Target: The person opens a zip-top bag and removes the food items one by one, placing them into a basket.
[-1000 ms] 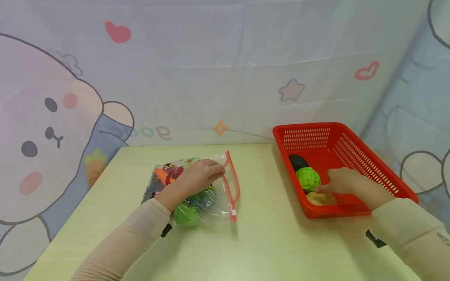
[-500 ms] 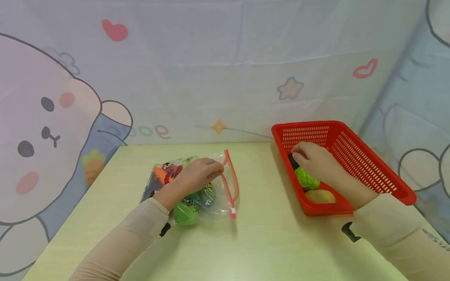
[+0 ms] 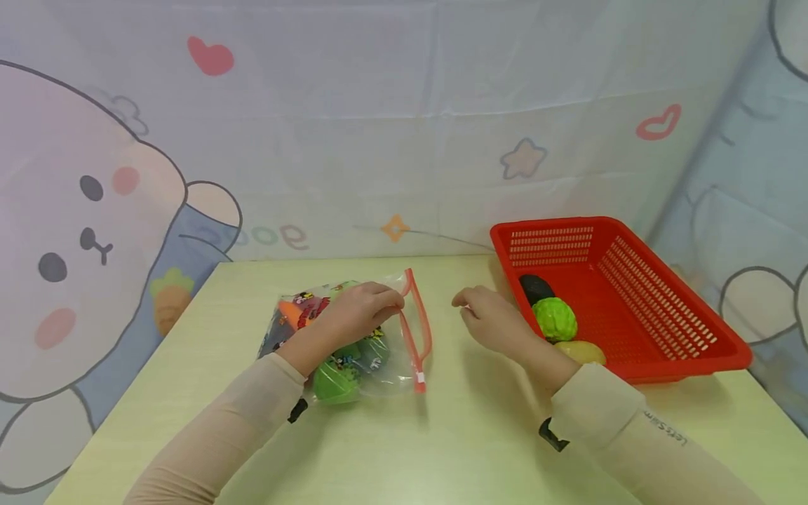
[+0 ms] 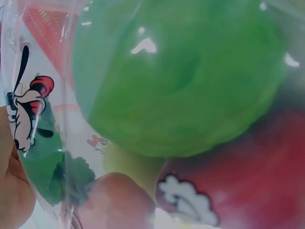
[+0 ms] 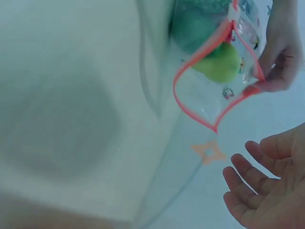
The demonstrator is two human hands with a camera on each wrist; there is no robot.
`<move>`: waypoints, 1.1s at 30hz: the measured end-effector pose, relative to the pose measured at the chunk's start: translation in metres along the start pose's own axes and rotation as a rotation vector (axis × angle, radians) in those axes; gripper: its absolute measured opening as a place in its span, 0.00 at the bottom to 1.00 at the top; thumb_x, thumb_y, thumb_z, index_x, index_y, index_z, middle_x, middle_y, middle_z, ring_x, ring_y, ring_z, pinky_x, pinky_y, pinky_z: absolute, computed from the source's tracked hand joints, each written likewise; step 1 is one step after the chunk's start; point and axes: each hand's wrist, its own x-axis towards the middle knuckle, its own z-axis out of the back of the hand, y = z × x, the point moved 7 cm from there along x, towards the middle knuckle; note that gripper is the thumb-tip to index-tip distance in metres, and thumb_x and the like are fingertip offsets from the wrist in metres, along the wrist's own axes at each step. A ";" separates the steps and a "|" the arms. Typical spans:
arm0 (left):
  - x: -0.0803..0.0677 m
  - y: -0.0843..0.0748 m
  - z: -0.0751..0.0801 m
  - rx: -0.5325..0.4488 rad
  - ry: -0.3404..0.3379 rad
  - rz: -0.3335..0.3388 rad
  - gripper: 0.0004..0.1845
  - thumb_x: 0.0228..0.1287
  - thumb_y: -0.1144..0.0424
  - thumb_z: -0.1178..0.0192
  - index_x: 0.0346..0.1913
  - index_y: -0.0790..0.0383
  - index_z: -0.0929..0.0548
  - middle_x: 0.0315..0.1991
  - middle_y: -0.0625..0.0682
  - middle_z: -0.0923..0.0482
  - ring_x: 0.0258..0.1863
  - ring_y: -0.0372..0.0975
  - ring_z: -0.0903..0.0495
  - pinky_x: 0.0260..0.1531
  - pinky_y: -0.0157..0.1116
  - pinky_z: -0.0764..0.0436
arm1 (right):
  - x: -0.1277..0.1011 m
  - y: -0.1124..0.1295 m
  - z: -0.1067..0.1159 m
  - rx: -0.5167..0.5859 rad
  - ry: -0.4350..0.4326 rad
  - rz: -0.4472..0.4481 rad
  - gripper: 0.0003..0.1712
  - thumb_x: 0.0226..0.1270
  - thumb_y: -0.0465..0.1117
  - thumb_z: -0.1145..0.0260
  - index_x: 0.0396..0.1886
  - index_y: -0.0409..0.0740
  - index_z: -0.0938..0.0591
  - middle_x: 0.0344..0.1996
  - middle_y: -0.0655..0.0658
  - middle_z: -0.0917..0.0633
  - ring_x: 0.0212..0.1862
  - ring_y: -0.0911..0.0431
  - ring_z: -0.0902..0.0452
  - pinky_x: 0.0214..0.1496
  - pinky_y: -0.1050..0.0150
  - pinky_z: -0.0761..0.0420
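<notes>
A clear zip bag [image 3: 394, 365] with red edging and cartoon prints lies on the table at left centre. My left hand [image 3: 353, 315] pinches the upper lip of its mouth. Inside are toy-like produce pieces, including a large round green one [image 4: 176, 71] and a yellow-green one [image 5: 221, 64], partly veiled by plastic. Between bag and basket my right hand [image 3: 495, 322] hovers with loosely bent fingers, holding nothing in the right wrist view. The red basket [image 3: 621, 308] holds a dark oval piece [image 3: 536, 288], a bright green cabbage-like piece [image 3: 555, 319] and a yellowish potato-like piece [image 3: 583, 351].
The pale table [image 3: 454, 449] extends in front of both arms. Behind it hangs a printed cloth [image 3: 353, 126], and another cloth side closes off the right. The basket stands near the table's right edge.
My right hand was over the basket's near end, passed over its left side, and is now outside it, left towards the bag. My left hand keeps its hold on the bag.
</notes>
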 end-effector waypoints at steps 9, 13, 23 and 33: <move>0.000 -0.001 0.000 -0.005 -0.008 0.017 0.05 0.59 0.65 0.39 0.39 0.56 0.18 0.38 0.47 0.16 0.37 0.38 0.18 0.38 0.34 0.19 | 0.017 0.004 -0.061 0.093 0.066 0.040 0.12 0.65 0.33 0.45 0.45 0.35 0.21 0.44 0.40 0.19 0.50 0.47 0.26 0.57 0.52 0.28; 0.000 -0.001 -0.001 -0.002 -0.017 0.015 0.05 0.60 0.65 0.39 0.38 0.56 0.18 0.37 0.47 0.16 0.37 0.38 0.18 0.38 0.34 0.19 | 0.022 0.011 -0.079 0.211 0.141 0.076 0.12 0.67 0.35 0.44 0.47 0.37 0.21 0.45 0.41 0.19 0.45 0.50 0.25 0.49 0.58 0.22; 0.002 -0.003 0.002 -0.016 -0.039 -0.012 0.05 0.59 0.66 0.39 0.39 0.57 0.18 0.38 0.48 0.16 0.40 0.40 0.18 0.41 0.35 0.19 | 0.037 0.020 -0.109 0.395 0.280 0.153 0.23 0.66 0.40 0.41 0.59 0.38 0.29 0.55 0.36 0.23 0.57 0.45 0.27 0.59 0.52 0.27; 0.003 -0.004 -0.002 0.004 -0.039 -0.011 0.05 0.60 0.65 0.39 0.39 0.56 0.18 0.39 0.47 0.17 0.41 0.40 0.18 0.41 0.36 0.20 | 0.048 0.025 -0.127 0.466 0.388 0.115 0.36 0.63 0.40 0.39 0.67 0.35 0.43 0.63 0.37 0.33 0.64 0.45 0.37 0.66 0.51 0.36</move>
